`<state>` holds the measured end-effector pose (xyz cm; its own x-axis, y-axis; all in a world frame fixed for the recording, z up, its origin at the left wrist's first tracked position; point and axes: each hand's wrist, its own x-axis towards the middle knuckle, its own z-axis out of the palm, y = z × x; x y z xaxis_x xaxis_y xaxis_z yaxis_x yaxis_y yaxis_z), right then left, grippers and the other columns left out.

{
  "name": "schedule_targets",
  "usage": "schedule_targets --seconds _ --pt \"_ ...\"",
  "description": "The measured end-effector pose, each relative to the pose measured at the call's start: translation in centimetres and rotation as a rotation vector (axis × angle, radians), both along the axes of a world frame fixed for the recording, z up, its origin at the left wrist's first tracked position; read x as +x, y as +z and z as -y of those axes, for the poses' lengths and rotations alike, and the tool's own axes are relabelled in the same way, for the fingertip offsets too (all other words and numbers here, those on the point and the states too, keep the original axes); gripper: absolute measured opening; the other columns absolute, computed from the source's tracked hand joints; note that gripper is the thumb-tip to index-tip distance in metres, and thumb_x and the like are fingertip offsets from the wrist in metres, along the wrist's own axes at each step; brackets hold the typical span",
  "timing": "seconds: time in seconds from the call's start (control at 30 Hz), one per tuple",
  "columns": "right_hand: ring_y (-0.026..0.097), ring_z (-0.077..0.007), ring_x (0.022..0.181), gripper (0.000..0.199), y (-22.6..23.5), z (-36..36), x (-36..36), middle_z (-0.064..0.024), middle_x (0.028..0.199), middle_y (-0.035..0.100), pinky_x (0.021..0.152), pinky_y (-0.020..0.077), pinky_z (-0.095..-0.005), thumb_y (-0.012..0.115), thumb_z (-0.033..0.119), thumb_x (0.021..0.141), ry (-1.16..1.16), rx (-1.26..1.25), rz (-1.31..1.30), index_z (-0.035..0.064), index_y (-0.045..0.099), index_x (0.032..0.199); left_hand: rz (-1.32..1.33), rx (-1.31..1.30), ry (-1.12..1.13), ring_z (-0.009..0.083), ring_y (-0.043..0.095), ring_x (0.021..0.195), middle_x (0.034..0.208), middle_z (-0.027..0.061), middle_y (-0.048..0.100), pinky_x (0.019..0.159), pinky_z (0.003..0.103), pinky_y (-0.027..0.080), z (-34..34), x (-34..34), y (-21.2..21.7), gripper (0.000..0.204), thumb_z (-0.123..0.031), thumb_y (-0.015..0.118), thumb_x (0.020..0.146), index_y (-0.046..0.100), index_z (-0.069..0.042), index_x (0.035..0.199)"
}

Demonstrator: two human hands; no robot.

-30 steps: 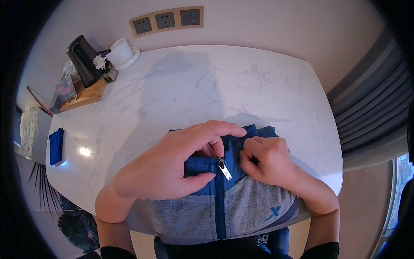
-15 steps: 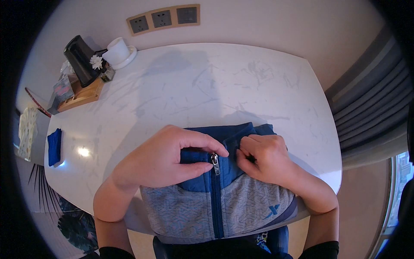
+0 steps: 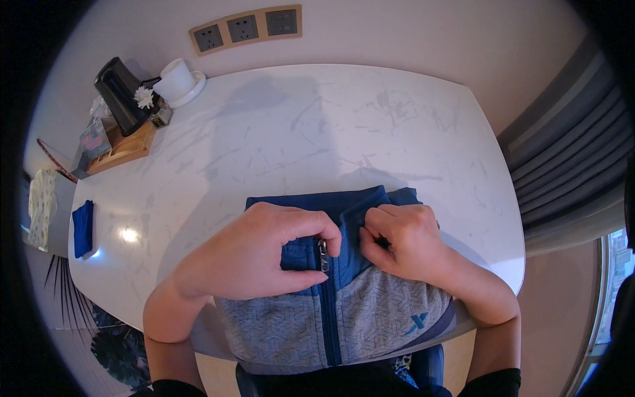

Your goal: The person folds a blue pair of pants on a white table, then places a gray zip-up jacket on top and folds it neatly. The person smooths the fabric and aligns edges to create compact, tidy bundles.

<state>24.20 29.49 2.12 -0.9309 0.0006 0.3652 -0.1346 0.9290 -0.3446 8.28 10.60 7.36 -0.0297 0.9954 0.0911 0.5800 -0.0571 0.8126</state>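
A folded jacket [image 3: 278,327] with a grey patterned front and blue upper part lies on the near edge of the table, its dark zipper running down the middle. The metal zipper pull [image 3: 323,257] hangs near the top of that line. Around the pull, my left hand [image 3: 254,248] is open, with thumb below and index finger above it, both apart. My right hand [image 3: 405,239] is closed on the blue cloth just right of the zipper, fingers curled in. What lies under its fingertips is hidden.
At the back left, a black kettle [image 3: 121,96] and a small white flower stand by a wooden tray [image 3: 129,147], beside a white cup [image 3: 176,79] on a saucer. A folded blue cloth [image 3: 83,229] lies at the left edge. Grey curtains [image 3: 572,159] hang at the right.
My left thumb has dropped lower and the index finger has curled down beside the zipper pull. The pull hangs straighter. My right hand has stayed on the cloth.
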Motion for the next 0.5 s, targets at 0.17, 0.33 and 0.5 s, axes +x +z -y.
schedule_targets --seconds 0.17,0.33,0.5 --pt "0.059 -0.0286 0.054 0.019 -0.1 -0.1 0.0 -0.0088 0.061 0.055 0.05 0.0484 -0.0389 0.066 0.018 0.081 0.006 -0.009 0.001 0.0056 0.055 0.07 -0.006 -0.01 -0.011 0.0199 0.068 0.087 0.095 0.0039 0.071 0.08 0.031 0.053 -0.2 0.1 -0.2 0.028 -0.012 0.081 0.074 0.068 -0.008 0.098" --pt "0.059 -0.0273 0.055 0.017 0.0 0.1 0.1 -0.0087 0.064 0.054 0.05 0.0486 -0.0382 0.067 0.016 0.079 0.012 0.055 -0.05 0.0055 0.056 0.07 -0.001 0.005 -0.03 0.0221 0.069 0.092 0.103 0.0071 0.071 0.084 0.032 0.053 -0.1 -0.1 -0.3 0.04 -0.01 0.077 0.074 0.068 -0.008 0.112" --pt "0.06 -0.0238 0.059 0.014 4.1 1.1 1.3 -0.0076 0.071 0.055 0.053 0.05 -0.0335 0.072 0.008 0.072 0.122 0.039 -0.169 0.0011 0.062 0.08 -0.032 0.038 -0.052 0.0247 0.069 0.094 0.109 0.0113 0.07 0.087 0.033 0.053 0.4 -0.5 -0.9 0.052 -0.009 0.073 0.073 0.064 -0.008 0.124"
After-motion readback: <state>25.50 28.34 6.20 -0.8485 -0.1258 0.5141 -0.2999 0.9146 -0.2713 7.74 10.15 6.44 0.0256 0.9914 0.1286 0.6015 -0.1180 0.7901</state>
